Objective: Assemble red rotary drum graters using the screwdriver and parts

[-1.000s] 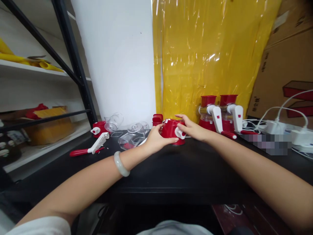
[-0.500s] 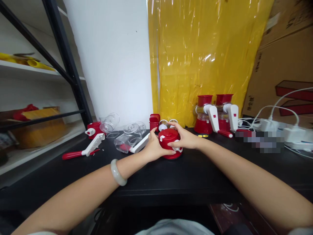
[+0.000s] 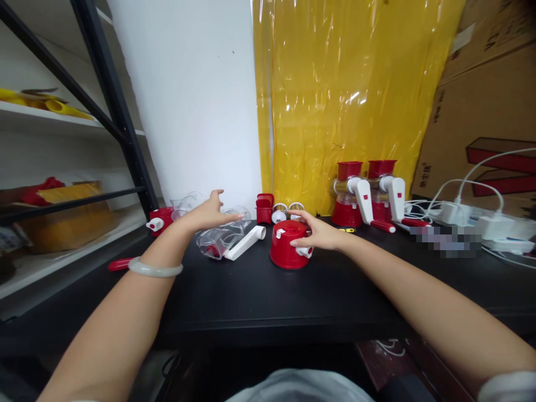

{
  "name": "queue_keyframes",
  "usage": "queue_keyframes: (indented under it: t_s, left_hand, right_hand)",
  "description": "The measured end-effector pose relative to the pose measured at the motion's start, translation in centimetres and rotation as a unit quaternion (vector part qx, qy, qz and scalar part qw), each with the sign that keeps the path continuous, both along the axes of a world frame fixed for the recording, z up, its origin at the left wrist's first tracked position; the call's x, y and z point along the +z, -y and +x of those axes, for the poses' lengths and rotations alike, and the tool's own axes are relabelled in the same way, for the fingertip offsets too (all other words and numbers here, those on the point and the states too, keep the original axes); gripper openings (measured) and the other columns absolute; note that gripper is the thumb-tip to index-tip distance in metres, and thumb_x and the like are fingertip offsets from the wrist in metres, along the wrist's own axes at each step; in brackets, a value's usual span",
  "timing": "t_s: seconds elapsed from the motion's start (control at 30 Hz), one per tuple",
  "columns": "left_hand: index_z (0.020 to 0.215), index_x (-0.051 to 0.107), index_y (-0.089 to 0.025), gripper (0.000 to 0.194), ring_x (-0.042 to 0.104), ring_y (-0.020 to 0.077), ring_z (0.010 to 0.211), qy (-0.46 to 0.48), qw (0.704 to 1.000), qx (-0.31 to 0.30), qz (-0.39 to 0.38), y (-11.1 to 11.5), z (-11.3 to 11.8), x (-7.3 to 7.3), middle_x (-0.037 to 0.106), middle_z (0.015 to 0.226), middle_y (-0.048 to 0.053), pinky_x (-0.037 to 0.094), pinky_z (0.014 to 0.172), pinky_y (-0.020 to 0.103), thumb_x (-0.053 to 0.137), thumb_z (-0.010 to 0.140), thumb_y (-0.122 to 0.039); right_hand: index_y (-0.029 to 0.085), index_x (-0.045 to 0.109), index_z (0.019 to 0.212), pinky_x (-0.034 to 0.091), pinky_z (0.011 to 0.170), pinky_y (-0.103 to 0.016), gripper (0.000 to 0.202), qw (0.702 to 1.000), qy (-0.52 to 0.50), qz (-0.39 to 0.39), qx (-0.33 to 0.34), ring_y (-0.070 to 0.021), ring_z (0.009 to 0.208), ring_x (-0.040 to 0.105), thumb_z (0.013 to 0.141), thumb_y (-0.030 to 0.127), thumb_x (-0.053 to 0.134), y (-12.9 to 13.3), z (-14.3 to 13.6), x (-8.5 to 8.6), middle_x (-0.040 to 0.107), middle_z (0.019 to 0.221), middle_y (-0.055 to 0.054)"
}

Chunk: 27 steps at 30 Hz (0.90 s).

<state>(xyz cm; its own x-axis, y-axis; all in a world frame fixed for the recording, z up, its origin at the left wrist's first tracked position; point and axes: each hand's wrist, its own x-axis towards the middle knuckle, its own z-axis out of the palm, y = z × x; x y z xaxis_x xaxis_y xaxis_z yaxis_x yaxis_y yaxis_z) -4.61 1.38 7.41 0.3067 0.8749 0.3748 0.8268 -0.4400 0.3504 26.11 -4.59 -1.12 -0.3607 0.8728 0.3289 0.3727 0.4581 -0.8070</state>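
My right hand [image 3: 319, 231] grips the red round base [image 3: 287, 245] of a rotary grater, thumb on its near side and fingers behind. The base stands on the black table, with a white knob [image 3: 305, 252] low on its right side. My left hand [image 3: 209, 212] is open, fingers spread, above clear plastic grater parts [image 3: 215, 241]; whether it touches them I cannot tell. Beside these lies a white crank arm [image 3: 246, 243]. Under my left forearm the red handle [image 3: 119, 264] of another crank shows. A second red base [image 3: 161, 218] sits further left, partly hidden.
A red hopper [image 3: 264, 207] and metal grater drums [image 3: 280, 213] stand near the wall. Two assembled rotary graters [image 3: 349, 195] are at the back right, a yellow cutter [image 3: 347, 230] near them. White chargers and cables [image 3: 496, 228] lie far right; a shelf rack [image 3: 119, 123] rises left.
My left hand has let go of the red base and moved left over the clear parts. My right hand still holds the base, which has barely moved.
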Motion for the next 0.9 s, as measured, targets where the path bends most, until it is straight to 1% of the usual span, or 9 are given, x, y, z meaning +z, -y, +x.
queue_keyframes:
  t_s: [0.1, 0.27, 0.37, 0.47, 0.53, 0.63, 0.77, 0.83, 0.9]
  left_hand:
    - [0.147, 0.016, -0.010, 0.120, 0.062, 0.0344, 0.102, -0.045, 0.997, 0.014, -0.064, -1.2, -0.5, -1.0, 0.063, 0.113, 0.021, 0.048, 0.080, 0.038, 0.070, 0.056, -0.066]
    - [0.143, 0.030, -0.012, 0.111, 0.064, 0.0351, 0.094, -0.076, 0.996, 0.034, -0.011, -2.0, -0.5, -1.5, 0.067, 0.098, 0.016, 0.047, 0.074, 0.037, 0.073, 0.054, -0.062]
    - [0.139, 0.036, -0.016, 0.103, 0.065, 0.0333, 0.089, -0.015, 0.998, 0.060, 0.024, -1.2, -1.0, -0.3, 0.066, 0.098, 0.015, 0.048, 0.072, 0.037, 0.076, 0.053, -0.058]
    - [0.134, 0.041, -0.018, 0.093, 0.067, 0.0288, 0.084, 0.147, 0.987, 0.061, 0.031, 0.1, -1.1, 1.2, 0.062, 0.111, 0.018, 0.052, 0.067, 0.036, 0.079, 0.056, -0.051]
    - [0.132, 0.040, -0.019, 0.087, 0.068, 0.0250, 0.083, 0.297, 0.955, 0.010, -0.004, 0.9, -0.6, 1.8, 0.060, 0.115, 0.017, 0.055, 0.066, 0.034, 0.080, 0.060, -0.044]
    - [0.125, 0.045, -0.020, 0.067, 0.068, 0.0226, 0.087, 0.480, 0.859, -0.130, -0.119, 1.4, 0.7, 1.8, 0.063, 0.107, 0.013, 0.058, 0.071, 0.036, 0.075, 0.069, -0.041]
    - [0.116, 0.055, -0.019, 0.044, 0.068, 0.0213, 0.092, 0.578, 0.742, -0.239, -0.242, 1.9, 3.2, 0.6, 0.068, 0.102, 0.010, 0.057, 0.081, 0.034, 0.059, 0.083, -0.048]
    - [0.117, 0.056, -0.018, 0.043, 0.067, 0.0208, 0.093, 0.589, 0.715, -0.266, -0.266, 2.5, 4.5, -0.1, 0.069, 0.104, 0.010, 0.057, 0.082, 0.033, 0.051, 0.088, -0.049]
    - [0.120, 0.056, -0.017, 0.047, 0.066, 0.0222, 0.096, 0.566, 0.714, -0.296, -0.286, 3.1, 5.5, -0.8, 0.068, 0.108, 0.011, 0.057, 0.081, 0.033, 0.044, 0.090, -0.052]
  right_hand:
    - [0.022, 0.031, 0.142, 0.042, 0.104, -0.047, 0.094, 1.000, 0.010, 0.010, -0.008, -0.0261, 0.117, 0.057, 0.064, 0.042, 0.081, -0.3, -0.1, -0.2, 0.054, 0.129, -0.014]
    - [0.024, 0.033, 0.141, 0.041, 0.105, -0.047, 0.091, 0.999, 0.006, 0.032, -0.009, -0.0261, 0.120, 0.055, 0.065, 0.043, 0.080, -0.2, -0.5, -0.5, 0.050, 0.135, -0.013]
    - [0.024, 0.034, 0.140, 0.040, 0.106, -0.047, 0.084, 0.997, 0.018, 0.067, -0.019, -0.0258, 0.124, 0.052, 0.070, 0.046, 0.076, -0.1, -0.6, -0.6, 0.046, 0.138, -0.014]
    - [0.025, 0.037, 0.138, 0.036, 0.108, -0.052, 0.068, 0.981, 0.063, 0.173, -0.054, -0.0273, 0.129, 0.045, 0.080, 0.047, 0.065, 0.0, -0.9, -0.3, 0.045, 0.137, -0.013]
    - [0.025, 0.038, 0.138, 0.034, 0.108, -0.056, 0.063, 0.954, 0.099, 0.269, -0.085, -0.0290, 0.132, 0.041, 0.083, 0.043, 0.062, 0.3, -1.2, 0.2, 0.043, 0.137, -0.014]
    - [0.027, 0.030, 0.143, 0.031, 0.109, -0.059, 0.068, 0.904, 0.138, 0.386, -0.120, -0.0311, 0.138, 0.030, 0.083, 0.037, 0.061, 1.0, -2.1, 1.4, 0.031, 0.144, -0.015]
    - [0.034, 0.024, 0.146, 0.025, 0.111, -0.061, 0.078, 0.831, 0.174, 0.517, -0.108, -0.0329, 0.144, 0.013, 0.079, 0.040, 0.066, 1.3, -4.2, 3.8, 0.014, 0.154, -0.010]
    - [0.035, 0.033, 0.142, 0.021, 0.112, -0.062, 0.075, 0.803, 0.201, 0.557, -0.068, -0.0334, 0.144, 0.012, 0.077, 0.046, 0.068, 1.0, -5.6, 5.2, 0.016, 0.154, -0.007]
    - [0.034, 0.042, 0.136, 0.018, 0.112, -0.062, 0.067, 0.796, 0.220, 0.562, -0.041, -0.0329, 0.144, 0.015, 0.076, 0.047, 0.068, 0.6, -7.1, 6.5, 0.025, 0.152, -0.007]
